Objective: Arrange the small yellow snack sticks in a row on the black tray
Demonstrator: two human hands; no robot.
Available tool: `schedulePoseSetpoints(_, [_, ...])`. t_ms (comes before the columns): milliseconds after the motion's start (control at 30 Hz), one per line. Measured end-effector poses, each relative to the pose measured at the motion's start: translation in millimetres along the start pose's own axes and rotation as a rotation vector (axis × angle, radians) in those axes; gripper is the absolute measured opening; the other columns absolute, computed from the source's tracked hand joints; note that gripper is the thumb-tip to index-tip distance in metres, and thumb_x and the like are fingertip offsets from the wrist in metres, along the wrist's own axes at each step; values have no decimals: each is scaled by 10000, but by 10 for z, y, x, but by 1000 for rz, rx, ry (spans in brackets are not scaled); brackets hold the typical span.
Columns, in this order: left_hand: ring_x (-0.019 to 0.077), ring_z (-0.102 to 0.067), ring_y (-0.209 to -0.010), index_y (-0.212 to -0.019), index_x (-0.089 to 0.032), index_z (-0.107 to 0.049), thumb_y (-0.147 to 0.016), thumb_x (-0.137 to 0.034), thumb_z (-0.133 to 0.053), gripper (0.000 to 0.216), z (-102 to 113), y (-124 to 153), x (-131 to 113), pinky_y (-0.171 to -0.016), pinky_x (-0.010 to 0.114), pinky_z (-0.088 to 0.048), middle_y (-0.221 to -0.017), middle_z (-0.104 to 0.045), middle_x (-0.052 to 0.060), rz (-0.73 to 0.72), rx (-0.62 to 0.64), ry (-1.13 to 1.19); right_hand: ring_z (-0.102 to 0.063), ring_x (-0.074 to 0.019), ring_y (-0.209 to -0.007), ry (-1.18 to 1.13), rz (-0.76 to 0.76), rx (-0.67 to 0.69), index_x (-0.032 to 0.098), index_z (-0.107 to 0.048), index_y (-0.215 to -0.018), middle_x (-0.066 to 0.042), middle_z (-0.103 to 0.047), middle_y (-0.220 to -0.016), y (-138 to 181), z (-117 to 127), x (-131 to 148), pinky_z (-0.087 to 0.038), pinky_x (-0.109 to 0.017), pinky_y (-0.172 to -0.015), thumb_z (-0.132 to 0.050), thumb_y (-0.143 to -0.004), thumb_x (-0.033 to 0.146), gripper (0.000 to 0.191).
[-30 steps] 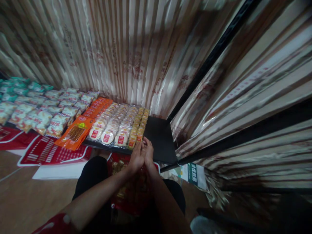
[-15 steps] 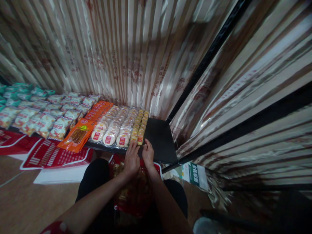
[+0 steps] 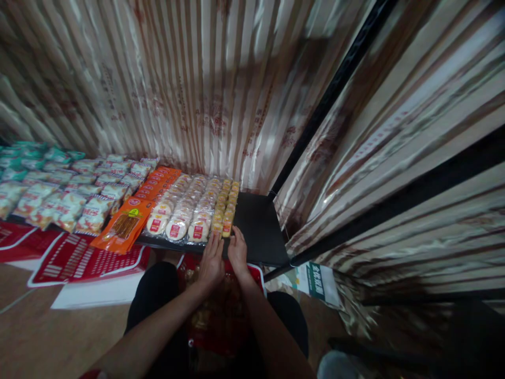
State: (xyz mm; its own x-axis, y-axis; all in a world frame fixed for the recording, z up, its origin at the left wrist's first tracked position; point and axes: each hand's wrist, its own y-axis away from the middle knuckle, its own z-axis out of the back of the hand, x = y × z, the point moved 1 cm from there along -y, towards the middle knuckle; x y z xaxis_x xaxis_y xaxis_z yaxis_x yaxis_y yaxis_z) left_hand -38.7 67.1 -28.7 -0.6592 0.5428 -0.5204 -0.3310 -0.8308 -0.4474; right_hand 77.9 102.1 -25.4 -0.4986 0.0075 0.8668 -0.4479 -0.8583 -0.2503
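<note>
The small yellow snack packs (image 3: pixel 226 206) are lined up at the shelf (image 3: pixel 260 226) front, 12 o'clock from both hands. Left hand (image 3: pixel 211 258) and right hand (image 3: pixel 238 250) are laid flat, fingers loose, nothing gripped. Packs look light, crinkly, slippery; best pinched by the edges.

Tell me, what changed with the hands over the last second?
The left hand and right hand, pressed together a second ago, have parted and now rest fingertips at the near end of the small yellow packets. The rows of snacks on the black shelf stayed put.

Both hands (image 3: pixel 224 255) rest at the shelf's (image 3: pixel 258 231) six-o'clock edge; snack rows (image 3: pixel 197 202) lie at ten o'clock.
</note>
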Motion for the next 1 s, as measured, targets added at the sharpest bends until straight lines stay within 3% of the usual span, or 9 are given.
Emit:
schedulePoseSetpoints(333, [245,-108,-1453,-1376,-69,-420,-747,-5,-366,635,-52,39,72,-1132,516,-316,-1501,-316,199,-26,-41,-29,-498,-202,-1202,119,1,3,120,-549,-1295,-117,-596,-1275,-43,-10,39,-389,-381,-1057,-334,-764,104,574])
schedulePoseSetpoints(633, [257,-151,-1453,-1330,-51,-470,-783,-18,-355,560,83,77,-16,-1121,515,-338,-1483,-353,210,-73,-24,-49,-470,-209,-1228,81,-29,0,94,-523,-1312,-141,-578,-1289,-26,-22,96,-370,-392,-1065,-323,-779,111,570])
schedulePoseSetpoints(867, [247,-391,-1350,-1206,-108,-582,-822,-74,-375,438,161,336,-178,-1069,461,-429,-1326,-550,162,-157,42,60,-524,-209,-1114,37,62,-159,128,-574,-1181,-134,-620,-1161,363,264,162,-407,-385,-991,-321,-822,166,441])
schedulePoseSetpoints(1000, [226,-516,-1210,-1171,-146,-604,-843,-134,-438,368,68,639,-228,-1011,424,-473,-1213,-620,131,-129,234,169,-571,-204,-986,26,105,-230,139,-600,-1063,-117,-645,-1003,765,354,26,-440,-373,-914,-331,-843,185,351])
